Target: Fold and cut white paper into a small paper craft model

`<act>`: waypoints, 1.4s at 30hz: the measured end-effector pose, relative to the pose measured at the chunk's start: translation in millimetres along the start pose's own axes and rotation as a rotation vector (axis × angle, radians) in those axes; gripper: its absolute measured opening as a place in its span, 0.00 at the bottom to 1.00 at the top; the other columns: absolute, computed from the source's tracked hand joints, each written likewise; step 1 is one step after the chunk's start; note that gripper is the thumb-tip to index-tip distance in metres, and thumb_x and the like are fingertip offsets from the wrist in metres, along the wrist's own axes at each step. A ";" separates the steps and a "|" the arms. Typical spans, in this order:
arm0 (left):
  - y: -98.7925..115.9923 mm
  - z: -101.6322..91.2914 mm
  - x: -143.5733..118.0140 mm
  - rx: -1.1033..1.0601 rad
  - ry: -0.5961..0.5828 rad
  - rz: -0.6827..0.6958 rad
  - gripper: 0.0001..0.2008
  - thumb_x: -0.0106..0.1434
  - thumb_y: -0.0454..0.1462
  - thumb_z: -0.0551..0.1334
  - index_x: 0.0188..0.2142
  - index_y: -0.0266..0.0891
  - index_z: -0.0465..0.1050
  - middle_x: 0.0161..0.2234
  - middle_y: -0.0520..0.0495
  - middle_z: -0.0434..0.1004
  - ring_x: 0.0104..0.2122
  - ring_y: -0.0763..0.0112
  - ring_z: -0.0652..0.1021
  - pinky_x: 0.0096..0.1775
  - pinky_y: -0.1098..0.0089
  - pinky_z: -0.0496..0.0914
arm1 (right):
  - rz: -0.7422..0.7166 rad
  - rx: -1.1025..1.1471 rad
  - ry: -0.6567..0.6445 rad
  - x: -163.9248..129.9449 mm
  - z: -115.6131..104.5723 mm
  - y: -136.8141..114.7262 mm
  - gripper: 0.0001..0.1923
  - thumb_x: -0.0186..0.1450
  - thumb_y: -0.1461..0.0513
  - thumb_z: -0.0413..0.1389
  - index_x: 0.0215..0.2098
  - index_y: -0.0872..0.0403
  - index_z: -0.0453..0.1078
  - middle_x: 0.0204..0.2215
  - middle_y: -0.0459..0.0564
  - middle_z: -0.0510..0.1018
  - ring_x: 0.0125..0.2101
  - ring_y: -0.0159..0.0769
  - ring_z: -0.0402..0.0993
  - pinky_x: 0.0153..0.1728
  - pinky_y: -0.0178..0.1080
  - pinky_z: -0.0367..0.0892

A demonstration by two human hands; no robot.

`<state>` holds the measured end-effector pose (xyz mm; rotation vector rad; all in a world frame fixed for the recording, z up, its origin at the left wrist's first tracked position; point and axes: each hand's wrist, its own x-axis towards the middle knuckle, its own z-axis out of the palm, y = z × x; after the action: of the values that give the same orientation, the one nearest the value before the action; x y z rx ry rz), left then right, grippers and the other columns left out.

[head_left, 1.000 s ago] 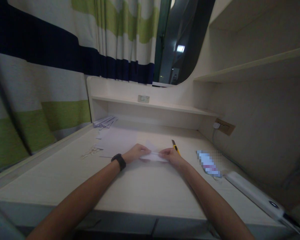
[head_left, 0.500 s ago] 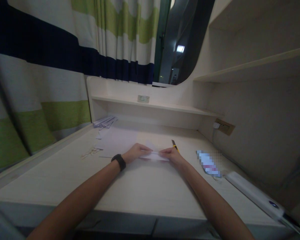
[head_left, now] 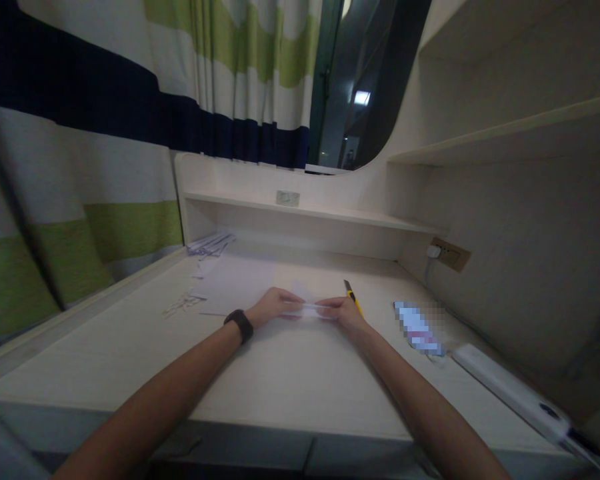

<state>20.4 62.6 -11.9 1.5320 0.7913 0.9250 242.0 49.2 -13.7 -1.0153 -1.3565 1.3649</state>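
1. Where the room closes in on the left, a heavy curtain [head_left: 80, 167] hangs in soft vertical folds, its woven cloth banded in white, navy and lime green.
2. Below it a pale desk [head_left: 290, 380] of smooth, faintly grained laminate spreads wide, with a low shelf [head_left: 300, 212] of the same board along its far edge and a deeper shelf on the right wall.
3. On the far left of the desk lies a flat white paper sheet [head_left: 235, 280], with a fanned stack of thin paper slips [head_left: 210, 243] beyond it in the corner.
4. At the near right a long white power strip [head_left: 505, 388] lies slantwise, a smooth plastic bar with rounded ends.
5. Left of the strip rests a flat, blurred rectangular object [head_left: 417, 327].
6. The left hand [head_left: 273, 305], a black band on its wrist, pinches the left end of a small folded paper piece [head_left: 310, 309], fingers closed on it.
7. The right hand [head_left: 341, 311] pinches the right end the same way, fingertips shut upon the paper.
8. That paper, a narrow white strip with a crisp edge, sits just above the desk's middle, between both hands.
9. Just beyond the right hand lies a slim yellow utility knife [head_left: 351, 293], its dark tip pointing away.
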 end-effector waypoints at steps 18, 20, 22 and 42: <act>1.3 1.9 -0.4 0.070 -0.058 -0.037 0.21 0.52 0.48 0.66 0.30 0.28 0.76 0.26 0.43 0.76 0.26 0.68 0.76 0.32 0.66 0.73 | -0.012 -0.130 -0.120 1.0 -5.0 -0.2 0.21 0.47 0.51 0.65 0.29 0.62 0.76 0.19 0.50 0.75 0.19 0.29 0.68 0.21 0.33 0.65; 2.4 0.6 -1.7 0.085 -0.082 -0.031 0.22 0.52 0.48 0.66 0.34 0.29 0.77 0.29 0.42 0.76 0.27 0.68 0.76 0.32 0.66 0.73 | -0.009 -0.134 -0.132 1.6 -6.5 1.6 0.21 0.47 0.51 0.65 0.29 0.62 0.76 0.19 0.50 0.75 0.19 0.29 0.68 0.21 0.33 0.65; 4.8 -0.1 -3.6 0.108 -0.107 -0.016 0.23 0.51 0.48 0.66 0.38 0.30 0.76 0.32 0.41 0.77 0.28 0.68 0.77 0.32 0.67 0.73 | -0.007 -0.141 -0.147 2.0 -7.4 2.9 0.21 0.48 0.50 0.65 0.28 0.61 0.75 0.19 0.49 0.75 0.19 0.29 0.69 0.21 0.33 0.66; 5.0 3.1 -3.0 0.123 -0.049 0.006 0.20 0.53 0.48 0.65 0.30 0.29 0.77 0.26 0.43 0.76 0.25 0.68 0.75 0.29 0.68 0.71 | -0.009 -0.170 -0.213 2.8 -12.2 0.5 0.23 0.50 0.49 0.63 0.29 0.63 0.75 0.20 0.52 0.76 0.19 0.30 0.70 0.22 0.34 0.67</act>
<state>21.8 57.7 -7.6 1.6584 0.8212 0.8530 253.2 54.8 -14.7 -0.9942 -1.6571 1.3999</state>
